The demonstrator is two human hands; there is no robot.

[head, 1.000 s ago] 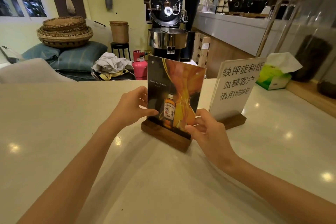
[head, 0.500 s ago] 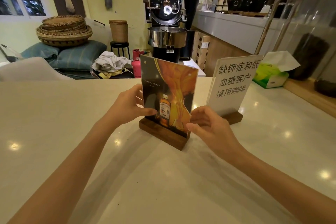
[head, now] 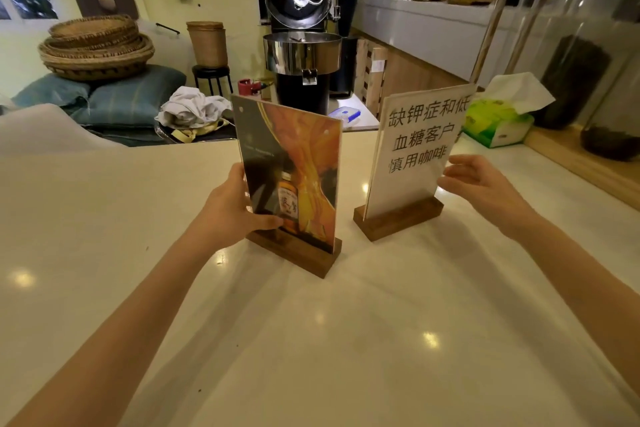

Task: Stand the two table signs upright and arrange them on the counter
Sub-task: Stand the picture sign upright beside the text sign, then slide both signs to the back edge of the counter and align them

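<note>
Left hand (head: 231, 208) is clamped on the left edge of the poster sign (head: 290, 172), thumb across the front near the bottom, fingers tucked behind the panel. That sign is standing upright in its wooden base (head: 298, 255) on the counter (head: 311, 340), angled a bit so the base runs diagonally toward the camera. It shows an orange swirl and a small bottle.

Right hand (head: 479, 184) is open, fingers spread and loosely curled, holding nothing. Its fingertips are right at the right edge of the white sign (head: 415, 152); can't really tell if they're touching it or just shy of it. That one's upright too, in its own wooden block (head: 398, 220), black Chinese text on white, sitting to the right of the poster sign and a bit further back, with a clear gap between the two.

Further out on the right there's a green tissue box (head: 498, 121) near the counter's far edge. Behind the counter, a black coffee roaster (head: 301, 28) and a stack of baskets (head: 95, 47) on cushions.
</note>
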